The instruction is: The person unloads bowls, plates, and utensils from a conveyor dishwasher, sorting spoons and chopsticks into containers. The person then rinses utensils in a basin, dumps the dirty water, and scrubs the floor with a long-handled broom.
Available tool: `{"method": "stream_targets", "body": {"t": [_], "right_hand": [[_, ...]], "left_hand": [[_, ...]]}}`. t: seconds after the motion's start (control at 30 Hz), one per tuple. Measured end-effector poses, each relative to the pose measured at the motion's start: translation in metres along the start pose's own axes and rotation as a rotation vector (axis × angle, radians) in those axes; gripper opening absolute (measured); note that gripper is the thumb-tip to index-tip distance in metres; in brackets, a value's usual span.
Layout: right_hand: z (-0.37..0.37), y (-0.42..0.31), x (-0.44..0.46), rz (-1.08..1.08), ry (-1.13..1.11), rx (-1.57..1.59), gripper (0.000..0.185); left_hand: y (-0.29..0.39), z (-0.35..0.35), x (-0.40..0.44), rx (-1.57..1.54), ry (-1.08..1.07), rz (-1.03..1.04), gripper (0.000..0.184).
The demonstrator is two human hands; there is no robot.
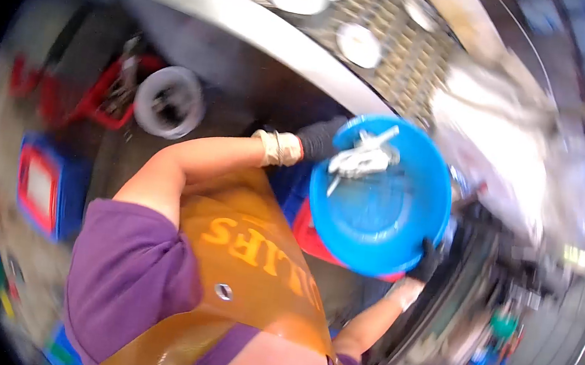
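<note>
A blue plastic basin (374, 228) is tilted so that its inside shows. White, elongated items (365, 158) lie bunched against its upper left side, too blurred to identify. My left hand (322, 140), in a dark glove with a pale band at the wrist, is closed on the upper left rim. On the opposite side my right hand (428, 261), also dark-gloved, grips the lower right rim. The fingertips of both hands are partly hidden by the basin.
A textured conveyor belt (421, 67) carrying several white round pieces (358, 45) runs behind a pale metal edge (253, 23). To the left stand a white bucket (170, 101), a red crate (109, 93) and a blue-and-red container (50, 187). Blurred machinery is at the right.
</note>
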State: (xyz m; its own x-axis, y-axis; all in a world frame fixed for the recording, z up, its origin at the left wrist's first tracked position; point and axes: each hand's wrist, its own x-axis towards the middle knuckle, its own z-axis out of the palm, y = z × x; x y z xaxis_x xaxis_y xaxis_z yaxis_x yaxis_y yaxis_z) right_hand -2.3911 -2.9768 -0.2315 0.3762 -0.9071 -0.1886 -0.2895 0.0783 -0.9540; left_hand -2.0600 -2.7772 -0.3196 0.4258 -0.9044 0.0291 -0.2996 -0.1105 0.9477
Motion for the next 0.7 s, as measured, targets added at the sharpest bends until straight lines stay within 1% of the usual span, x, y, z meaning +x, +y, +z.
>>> {"method": "stream_targets", "body": {"t": [0.03,0.07,0.13,0.17,0.2,0.23,0.27,0.3,0.33,0.37,0.4,0.43,0.47,0.5,0.53,0.57,0.6,0.63,0.67,0.7], "right_hand": [[0.006,0.025,-0.003,-0.044,-0.016,0.015,0.046],[0.015,0.042,0.0,-0.079,-0.026,0.029,0.047],[0.053,0.043,-0.008,0.109,-0.207,0.105,0.044],[0.08,0.042,-0.011,0.117,-0.296,0.082,0.044],[0.104,0.041,-0.015,0.092,-0.393,0.057,0.039],[0.114,0.032,0.001,0.079,-0.481,0.033,0.034],[0.133,0.045,0.005,-0.006,-0.519,-0.153,0.029],[0.16,0.031,0.0,0.05,-0.555,-0.148,0.028],[0.192,0.018,-0.01,0.113,-0.591,-0.139,0.027],[0.211,0.026,0.001,0.045,-0.699,-0.196,0.03],[0.234,0.028,0.003,-0.044,-0.788,-0.273,0.03],[0.258,0.03,0.005,-0.14,-0.87,-0.342,0.03],[0.287,0.03,0.008,-0.054,-0.932,-0.292,0.03],[0.314,0.032,0.001,-0.074,-0.994,-0.358,0.029],[0.339,0.035,-0.005,-0.098,-1.055,-0.416,0.028],[0.365,0.035,-0.018,0.081,-1.111,-0.344,0.027],[0.389,0.037,-0.034,0.158,-1.124,-0.313,0.026],[0.411,0.041,-0.043,-0.018,-1.238,-0.407,0.026],[0.436,0.043,-0.057,-0.002,-1.281,-0.418,0.026],[0.46,0.044,-0.071,0.012,-1.325,-0.43,0.026]], "left_hand": [[-0.029,0.003,-0.031,-0.007,0.028,-0.073,0.054],[-0.036,-0.006,-0.06,-0.044,0.046,-0.192,0.057],[-0.051,-0.016,-0.121,-0.058,0.209,-0.264,0.055],[-0.025,-0.038,-0.153,-0.08,0.147,-0.491,0.063],[-0.03,-0.044,-0.179,-0.09,0.215,-0.524,0.063],[-0.03,-0.041,-0.187,-0.102,0.272,-0.523,0.064],[-0.045,-0.047,-0.211,-0.098,0.316,-0.495,0.065],[-0.067,-0.039,-0.23,-0.153,0.388,-0.498,0.064],[-0.082,-0.033,-0.25,-0.134,0.5,-0.485,0.063],[-0.098,-0.025,-0.267,-0.119,0.605,-0.491,0.063],[-0.101,-0.022,-0.284,-0.104,0.708,-0.502,0.064],[-0.104,-0.021,-0.301,-0.111,0.742,-0.518,0.064],[-0.095,-0.026,-0.311,-0.18,0.785,-0.612,0.064],[-0.084,-0.036,-0.329,-0.259,0.825,-0.693,0.064],[-0.072,-0.046,-0.343,-0.357,0.882,-0.698,0.063],[-0.115,-0.03,-0.363,-0.354,0.991,-0.629,0.063],[-0.158,-0.015,-0.382,-0.352,1.097,-0.56,0.062],[-0.153,-0.029,-0.397,-0.404,1.08,-0.644,0.061],[-0.135,-0.053,-0.413,-0.454,1.057,-0.724,0.061],[-0.105,-0.077,-0.421,-0.478,1.09,-0.815,0.06]]}}
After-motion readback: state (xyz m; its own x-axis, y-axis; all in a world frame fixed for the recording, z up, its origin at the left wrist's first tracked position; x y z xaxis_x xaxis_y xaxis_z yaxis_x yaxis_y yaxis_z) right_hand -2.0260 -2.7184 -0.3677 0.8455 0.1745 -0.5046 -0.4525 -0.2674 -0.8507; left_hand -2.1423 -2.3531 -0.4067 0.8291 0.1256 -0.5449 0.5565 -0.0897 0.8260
